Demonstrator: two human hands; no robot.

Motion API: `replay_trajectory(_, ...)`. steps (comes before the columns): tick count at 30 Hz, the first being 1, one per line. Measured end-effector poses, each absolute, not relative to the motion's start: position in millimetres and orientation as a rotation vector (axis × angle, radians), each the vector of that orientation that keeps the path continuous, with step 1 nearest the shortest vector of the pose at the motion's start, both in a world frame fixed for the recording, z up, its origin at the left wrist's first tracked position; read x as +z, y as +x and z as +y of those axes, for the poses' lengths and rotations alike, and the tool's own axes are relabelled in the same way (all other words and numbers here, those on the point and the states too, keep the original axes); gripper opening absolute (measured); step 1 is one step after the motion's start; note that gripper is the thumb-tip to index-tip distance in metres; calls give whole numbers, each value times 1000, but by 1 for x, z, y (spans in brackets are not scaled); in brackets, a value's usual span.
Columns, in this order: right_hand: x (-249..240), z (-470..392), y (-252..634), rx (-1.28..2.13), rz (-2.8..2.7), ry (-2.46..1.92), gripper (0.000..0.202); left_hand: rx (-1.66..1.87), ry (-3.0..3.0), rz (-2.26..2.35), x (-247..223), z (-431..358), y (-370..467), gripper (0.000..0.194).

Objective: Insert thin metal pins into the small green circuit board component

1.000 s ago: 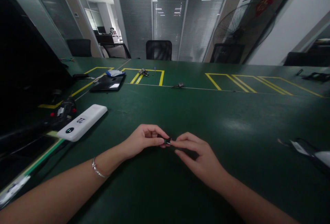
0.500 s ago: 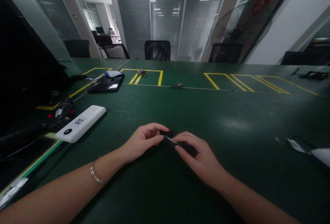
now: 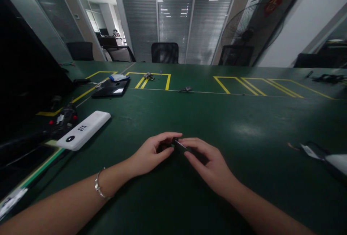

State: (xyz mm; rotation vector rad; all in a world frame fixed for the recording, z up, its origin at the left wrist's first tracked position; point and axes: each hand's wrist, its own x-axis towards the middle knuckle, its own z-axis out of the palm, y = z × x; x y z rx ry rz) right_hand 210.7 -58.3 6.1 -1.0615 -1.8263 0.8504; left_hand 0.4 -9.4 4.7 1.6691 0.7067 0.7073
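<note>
My right hand [image 3: 210, 159] is closed in a pinch on a thin silver metal rod [image 3: 181, 144] that slants up to the left. At the rod's upper left end is a small black piece [image 3: 175, 140], too dark to make out its kind. My left hand [image 3: 154, 152] curves about this piece, thumb and forefinger apart. Whether the left forefinger touches it I cannot tell. Both hands are just above the dark green table [image 3: 151, 114].
To the left lies a white power bank-like block [image 3: 85, 130] marked 22, beside a black device [image 3: 66, 119] with red buttons. A black flat case [image 3: 110, 87], metal parts [image 3: 149, 76] and a small grey-tipped tool [image 3: 185, 89] lie farther back. A white object with cable [image 3: 336, 162] is at right.
My left thumb and forefinger have parted, with the thumb dropping away from the black piece. My right hand keeps its pinch on the rod, almost unmoved.
</note>
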Motion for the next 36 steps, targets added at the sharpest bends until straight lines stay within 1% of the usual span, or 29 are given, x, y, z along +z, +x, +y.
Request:
replay_trajectory(7, 8, -57, 210, 829, -1804, -1080, 25, 732, 1587, 732, 3, -7, 0, 37)
replay_trajectory(12, 7, -57, 209, 820, -1820, -1118, 27, 817, 1427, 695, 4, -4, 0, 20)
replay_trajectory(17, 6, -57, 207, 816, -1807, -1042, 31, 815, 1424, 774, 5, -5, 1, 18)
replay_trajectory(20, 4, -57, 207, 784, -1800, -1030, 33, 843, 1395, 783, 4, -5, 2, 11)
replay_trajectory(30, 3, -57, 207, 787, -1824, -1025, 36, 925, 1436, 902, 3, -7, 0, 13)
replay_trajectory(36, 2, -57, 207, 788, -1811, -1012, 34, 885, 1415, 843, 3, -9, 0, 15)
